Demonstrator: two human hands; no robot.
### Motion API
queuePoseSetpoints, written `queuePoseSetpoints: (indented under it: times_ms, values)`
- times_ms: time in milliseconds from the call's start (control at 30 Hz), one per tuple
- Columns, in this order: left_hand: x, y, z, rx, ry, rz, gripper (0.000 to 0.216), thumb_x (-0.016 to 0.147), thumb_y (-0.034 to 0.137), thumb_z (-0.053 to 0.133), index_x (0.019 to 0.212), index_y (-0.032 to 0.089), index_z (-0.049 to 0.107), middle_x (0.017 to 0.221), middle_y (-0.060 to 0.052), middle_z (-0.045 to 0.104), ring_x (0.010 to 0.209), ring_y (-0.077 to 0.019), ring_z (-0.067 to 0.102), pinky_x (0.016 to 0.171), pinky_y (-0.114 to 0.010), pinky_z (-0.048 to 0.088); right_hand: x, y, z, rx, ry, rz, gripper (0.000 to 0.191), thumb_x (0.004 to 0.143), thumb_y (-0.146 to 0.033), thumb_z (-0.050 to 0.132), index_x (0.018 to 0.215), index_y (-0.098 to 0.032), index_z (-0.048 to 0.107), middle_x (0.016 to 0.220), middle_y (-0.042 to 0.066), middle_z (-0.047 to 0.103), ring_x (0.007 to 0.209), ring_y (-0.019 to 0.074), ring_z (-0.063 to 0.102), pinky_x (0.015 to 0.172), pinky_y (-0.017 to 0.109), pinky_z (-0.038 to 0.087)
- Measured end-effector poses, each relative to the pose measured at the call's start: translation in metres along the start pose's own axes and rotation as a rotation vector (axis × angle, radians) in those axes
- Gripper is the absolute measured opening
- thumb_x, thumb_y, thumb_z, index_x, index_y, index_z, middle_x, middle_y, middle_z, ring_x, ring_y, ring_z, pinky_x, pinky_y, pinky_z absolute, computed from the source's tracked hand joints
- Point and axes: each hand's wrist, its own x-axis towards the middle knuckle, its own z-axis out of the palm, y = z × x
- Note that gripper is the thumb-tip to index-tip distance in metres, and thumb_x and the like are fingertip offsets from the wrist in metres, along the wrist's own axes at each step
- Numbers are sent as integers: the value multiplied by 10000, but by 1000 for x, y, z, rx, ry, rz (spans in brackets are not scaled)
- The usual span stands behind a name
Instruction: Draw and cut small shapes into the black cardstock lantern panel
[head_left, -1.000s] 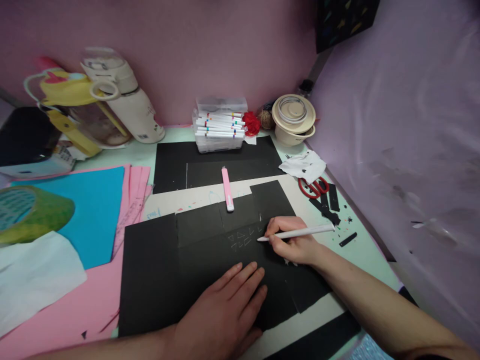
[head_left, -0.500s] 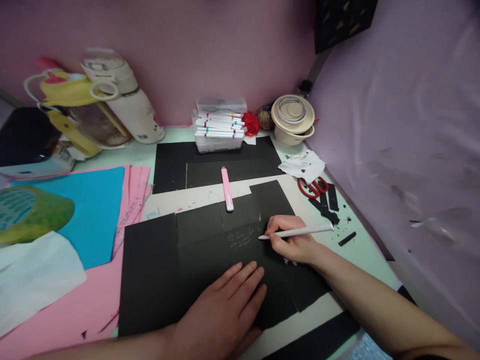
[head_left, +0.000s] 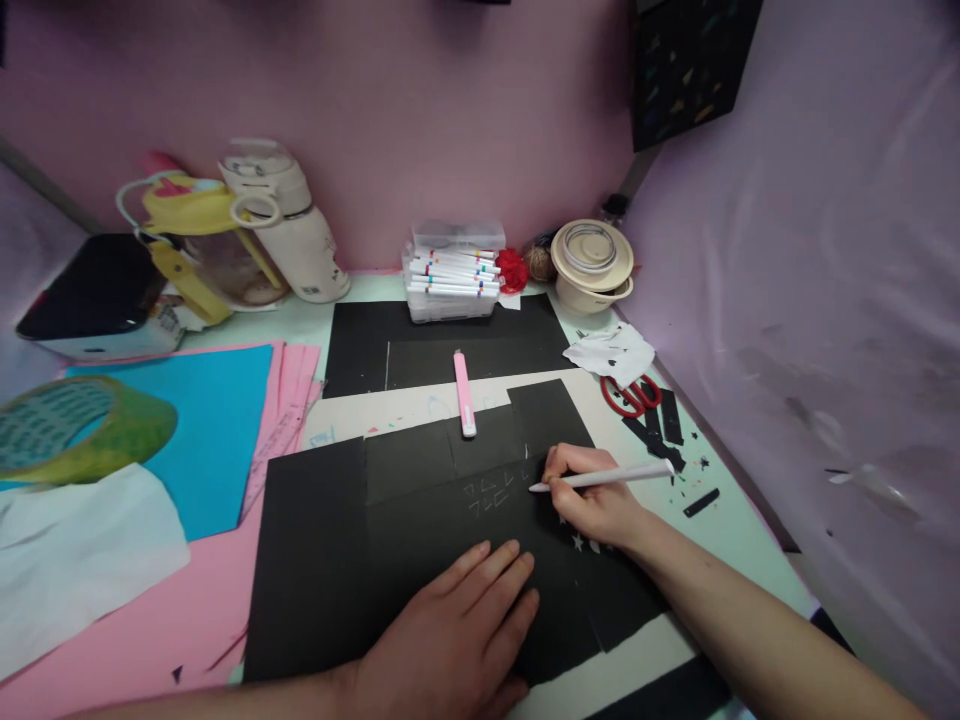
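Observation:
My right hand (head_left: 592, 492) grips a white pen (head_left: 626, 475) between thumb and fingers, its tip at the surface of the black paper (head_left: 315, 560). Small light outlines of angular shapes (head_left: 491, 492) are drawn just left of the tip. Lying flat on the lower part of the paper is my left hand (head_left: 457, 630), fingers stretched out. Small star-shaped holes (head_left: 577, 543) show light through the sheet by my right wrist. A pink utility knife (head_left: 464, 395) rests across the paper's far edge, its blade not visible.
Red-handled scissors (head_left: 631, 396) lie at the right among black paper scraps (head_left: 671, 418). A marker box (head_left: 452, 305), a lidded bowl (head_left: 592, 265) and a white bottle (head_left: 296, 240) stand along the wall. At left are green tape (head_left: 142, 430), blue paper (head_left: 225, 440) and tissue (head_left: 90, 560).
The whole view has shifted, so the things appear slightly lower and farther right. My right hand still holds the pen at the paper; my left hand stays flat on it.

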Motion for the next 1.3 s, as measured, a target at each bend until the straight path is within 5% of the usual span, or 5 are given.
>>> queuePoseSetpoints:
  times_ms: [167, 400, 667, 900, 1300]
  values:
    - [0, 0, 1, 50, -3, 12, 459, 964, 422, 435, 1293, 123, 551, 1399, -129, 535, 1302, -273, 489, 1058, -405, 436, -2, 3, 0, 65, 25, 7, 150, 793, -153, 534, 656, -207, 503, 607, -13, 542, 529, 122, 478, 506, 256, 371]
    - [1, 0, 0, 5, 6, -2, 450, 946, 398, 492, 1296, 120, 548, 1410, -131, 523, 1325, -260, 463, 1087, -403, 406, 3, 18, -13, 377, 554, 41, 105, 874, -211, 537, 770, -229, 545, 661, -11, 529, 592, 141, 503, 539, 277, 403]
    - [1, -1, -2, 18, -6, -1, 448, 949, 413, 489, 1291, 131, 555, 1409, -120, 527, 1315, -251, 475, 1083, -386, 407, 4, 14, -16, 326, 366, 110, 52, 884, -227, 551, 855, -219, 594, 740, 11, 591, 662, 152, 557, 579, 278, 443]
    - [3, 0, -7, 16, -16, -12, 430, 965, 404, 459, 1287, 139, 561, 1399, -112, 539, 1295, -242, 496, 1086, -382, 394, -3, -2, -11, 143, -75, -59, 105, 804, -111, 548, 806, -205, 595, 711, 15, 607, 614, 143, 561, 562, 277, 442]
    - [4, 0, -4, 44, 4, -16, 427, 983, 411, 402, 1262, 142, 581, 1379, -99, 558, 1284, -234, 503, 1070, -369, 382, -2, -1, -9, 73, -145, -92, 132, 798, -84, 535, 824, -200, 593, 737, 25, 620, 657, 146, 591, 605, 280, 464]
